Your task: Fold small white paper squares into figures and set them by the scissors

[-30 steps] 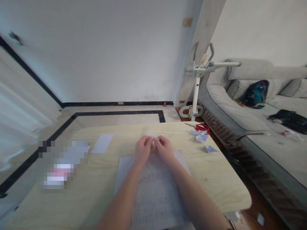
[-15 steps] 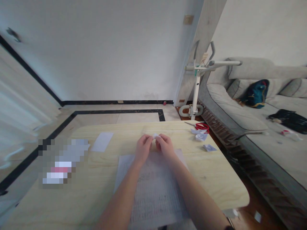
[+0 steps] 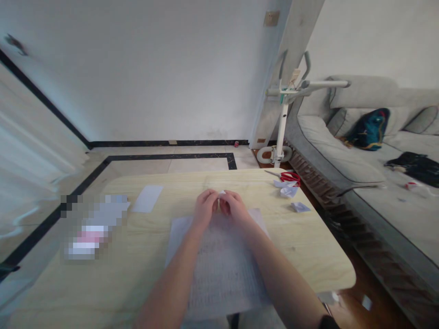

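Observation:
A small piece of white paper [image 3: 222, 193] is pinched between my two hands, over the far edge of a printed sheet [image 3: 222, 274] on the table. My left hand [image 3: 206, 206] grips it from the left with fingertips together. From the other side my right hand [image 3: 233, 205] has its thumb and fingers closed on the same piece. My fingers cover most of it, so its exact shape is hidden.
Red-handled scissors [image 3: 290, 177] lie at the table's [image 3: 308, 260] far right, beside folded paper pieces [image 3: 288, 191] and another folded piece [image 3: 301, 207]. A blank white sheet [image 3: 148, 198] lies left of my hands. A grey sofa [image 3: 343, 160] stands to the right.
The view has shifted slightly. Both hands stay together on the paper piece, with only small finger movement.

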### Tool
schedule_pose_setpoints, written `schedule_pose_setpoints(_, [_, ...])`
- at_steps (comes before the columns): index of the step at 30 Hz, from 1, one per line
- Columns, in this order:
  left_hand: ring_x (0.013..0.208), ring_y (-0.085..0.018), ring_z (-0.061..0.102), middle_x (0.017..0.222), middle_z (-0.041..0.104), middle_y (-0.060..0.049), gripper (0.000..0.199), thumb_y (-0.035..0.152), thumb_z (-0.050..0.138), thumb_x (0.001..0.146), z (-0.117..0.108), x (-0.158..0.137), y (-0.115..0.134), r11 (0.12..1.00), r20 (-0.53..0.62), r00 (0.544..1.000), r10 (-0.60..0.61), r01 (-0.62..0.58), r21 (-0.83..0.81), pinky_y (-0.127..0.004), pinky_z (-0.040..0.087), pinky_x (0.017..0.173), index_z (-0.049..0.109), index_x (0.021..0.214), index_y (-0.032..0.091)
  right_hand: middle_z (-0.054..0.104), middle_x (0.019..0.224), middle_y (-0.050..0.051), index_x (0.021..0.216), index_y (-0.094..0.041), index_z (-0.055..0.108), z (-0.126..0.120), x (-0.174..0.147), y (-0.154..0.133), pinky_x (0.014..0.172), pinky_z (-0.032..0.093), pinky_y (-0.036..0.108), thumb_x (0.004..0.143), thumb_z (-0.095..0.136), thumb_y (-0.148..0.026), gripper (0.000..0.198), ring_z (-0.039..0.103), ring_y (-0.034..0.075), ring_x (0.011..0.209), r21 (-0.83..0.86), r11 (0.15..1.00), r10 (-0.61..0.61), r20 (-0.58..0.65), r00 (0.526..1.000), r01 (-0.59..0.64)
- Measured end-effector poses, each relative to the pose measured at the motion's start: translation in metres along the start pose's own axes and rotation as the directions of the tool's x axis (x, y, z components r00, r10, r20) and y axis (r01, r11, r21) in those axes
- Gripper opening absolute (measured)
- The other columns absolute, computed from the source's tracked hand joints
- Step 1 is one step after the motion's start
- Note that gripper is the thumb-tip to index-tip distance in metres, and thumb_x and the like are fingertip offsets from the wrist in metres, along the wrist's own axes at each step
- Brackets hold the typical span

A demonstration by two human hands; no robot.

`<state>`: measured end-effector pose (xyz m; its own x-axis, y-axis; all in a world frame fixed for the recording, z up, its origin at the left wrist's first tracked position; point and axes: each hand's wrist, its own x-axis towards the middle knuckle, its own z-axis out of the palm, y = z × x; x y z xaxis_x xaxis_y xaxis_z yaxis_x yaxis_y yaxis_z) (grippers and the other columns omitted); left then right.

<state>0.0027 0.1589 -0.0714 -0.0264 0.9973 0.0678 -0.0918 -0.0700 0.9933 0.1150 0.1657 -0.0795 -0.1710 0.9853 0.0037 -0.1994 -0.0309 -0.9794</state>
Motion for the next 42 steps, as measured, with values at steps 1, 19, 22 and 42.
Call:
schedule_pose_setpoints(1, [0.042, -0.008, 0.035, 0.043, 0.037, 0.006, 0.031, 0.029, 0.052, 0.080, 0.0001, 0.0004, -0.0003, 1.000, 0.007, 1.000, -0.005, 0.005, 0.001, -0.022, 0.026, 0.043, 0.043, 0.052, 0.019, 0.037, 0.035, -0.006, 0.043, -0.020, 0.042, 0.0001, 0.0002, -0.0006, 0.042, 0.022, 0.025, 0.078, 0.055, -0.035, 0.040, 0.033, 0.008, 0.036, 0.022, 1.000, 0.008, 0.003, 1.000, -0.008])
schedule_pose_setpoints(19, [0.035, -0.007, 0.030, 0.038, 0.032, 0.007, 0.035, 0.037, 0.058, 0.074, 0.0011, 0.0027, -0.0013, 0.947, 0.092, 0.984, -0.151, 0.170, -0.272, -0.022, 0.022, 0.038, 0.039, 0.050, 0.020, 0.037, 0.035, -0.005, 0.043, -0.020, 0.044, -0.0001, 0.0001, 0.0000, 0.042, 0.024, 0.025, 0.073, 0.057, -0.040, 0.039, 0.034, 0.009, 0.036, 0.207, 0.974, 0.073, 0.079, 0.994, -0.088])
schedule_pose_setpoints(22, [0.035, -0.007, 0.031, 0.037, 0.033, 0.006, 0.037, 0.040, 0.053, 0.077, 0.0008, 0.0014, -0.0012, 0.973, 0.071, 0.991, -0.115, 0.127, -0.191, -0.023, 0.024, 0.039, 0.039, 0.048, 0.020, 0.037, 0.036, -0.005, 0.042, -0.020, 0.044, 0.0003, 0.0006, 0.0003, 0.041, 0.024, 0.025, 0.073, 0.057, -0.041, 0.039, 0.034, 0.009, 0.036, 0.193, 0.976, 0.087, 0.070, 0.994, -0.099])
schedule_pose_setpoints(42, [0.041, -0.009, 0.043, 0.042, 0.043, 0.004, 0.034, 0.038, 0.056, 0.079, 0.0012, 0.0007, -0.0039, 0.999, 0.020, 1.000, -0.001, 0.002, -0.047, -0.022, 0.032, 0.045, 0.049, 0.052, 0.018, 0.041, 0.037, -0.004, 0.046, -0.019, 0.048, -0.0009, 0.0010, 0.0025, 0.044, 0.027, 0.025, 0.076, 0.059, -0.040, 0.038, 0.042, 0.011, 0.040, 0.249, 0.965, 0.063, 0.091, 0.994, -0.083])
